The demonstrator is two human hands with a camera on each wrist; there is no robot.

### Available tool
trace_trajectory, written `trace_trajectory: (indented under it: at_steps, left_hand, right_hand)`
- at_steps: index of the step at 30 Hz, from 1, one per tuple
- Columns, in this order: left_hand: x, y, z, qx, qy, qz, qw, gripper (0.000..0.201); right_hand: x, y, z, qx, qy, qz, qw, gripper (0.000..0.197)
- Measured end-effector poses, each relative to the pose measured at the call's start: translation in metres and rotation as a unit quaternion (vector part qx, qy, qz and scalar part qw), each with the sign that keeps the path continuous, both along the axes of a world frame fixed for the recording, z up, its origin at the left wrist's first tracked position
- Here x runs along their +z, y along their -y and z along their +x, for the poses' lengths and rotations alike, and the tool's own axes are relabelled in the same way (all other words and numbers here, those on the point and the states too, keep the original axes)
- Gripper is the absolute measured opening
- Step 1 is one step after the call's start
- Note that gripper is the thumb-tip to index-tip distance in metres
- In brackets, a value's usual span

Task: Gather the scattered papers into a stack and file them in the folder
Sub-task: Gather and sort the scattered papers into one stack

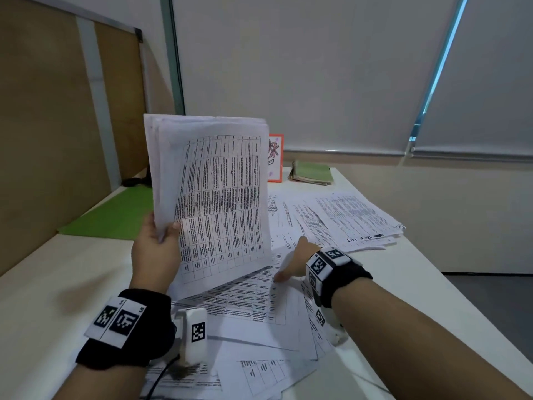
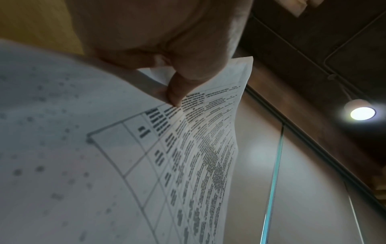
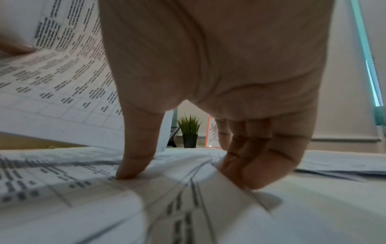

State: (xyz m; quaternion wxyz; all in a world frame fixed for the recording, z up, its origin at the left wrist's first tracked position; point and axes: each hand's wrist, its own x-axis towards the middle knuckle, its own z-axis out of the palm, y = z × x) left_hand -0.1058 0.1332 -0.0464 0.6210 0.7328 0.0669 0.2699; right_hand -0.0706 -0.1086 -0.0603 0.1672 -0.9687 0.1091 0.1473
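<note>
Loose sheets (image 1: 259, 370) lie nearest, strewn on table (image 1: 72, 284) below stack (image 1: 213, 197). Left hand (image 1: 155, 252) holds stack upright, long axis vertical, thumb pinching its lower left edge. Right hand (image 1: 297, 264), just right of stack's bottom corner, pinches top sheet (image 3: 167, 189): thumb presses down, fingers (image 3: 250, 165) curl under its raised edge. Sheet sits directly under stack, so right hand nearer. Folder (image 1: 115, 217) lies flat left of stack; more sheets fan right.

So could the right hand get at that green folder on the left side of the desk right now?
Probably not easily: the right hand is pinching a loose sheet, and the paper stack held upright by the left hand stands between it and the green folder.
</note>
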Motion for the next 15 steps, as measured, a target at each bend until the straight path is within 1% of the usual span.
trace_trajectory:
  at_steps: [1,3,4,5,8,11,15]
  left_hand:
    - [-0.002,-0.002,0.002,-0.002,0.002,-0.005,1.000,0.036]
    - [-0.005,-0.004,0.004,-0.005,0.008,-0.017,1.000,0.035]
    - [-0.005,-0.004,0.005,-0.007,0.011,-0.022,1.000,0.035]
    - [-0.006,-0.004,0.005,-0.009,0.013,-0.027,1.000,0.035]
    - [-0.006,-0.004,0.005,-0.008,0.018,-0.040,0.999,0.034]
    - [-0.004,-0.002,0.002,-0.004,0.020,-0.048,0.999,0.034]
    - [0.002,0.002,-0.005,0.010,0.031,-0.049,0.998,0.034]
  right_hand:
    - [-0.002,0.000,0.002,0.000,-0.002,0.004,1.000,0.097]
    - [-0.003,0.000,0.002,0.012,0.001,0.011,1.000,0.066]
    - [-0.002,0.000,0.002,0.018,0.007,0.008,1.000,0.056]
    - [0.001,0.000,0.000,0.020,0.013,0.003,1.000,0.050]
    - [0.008,0.001,-0.001,0.019,0.069,0.007,0.997,0.056]
    - [0.014,0.003,-0.002,0.008,0.122,0.020,0.992,0.048]
    - [0.017,0.011,-0.006,-0.013,0.143,0.052,0.988,0.047]
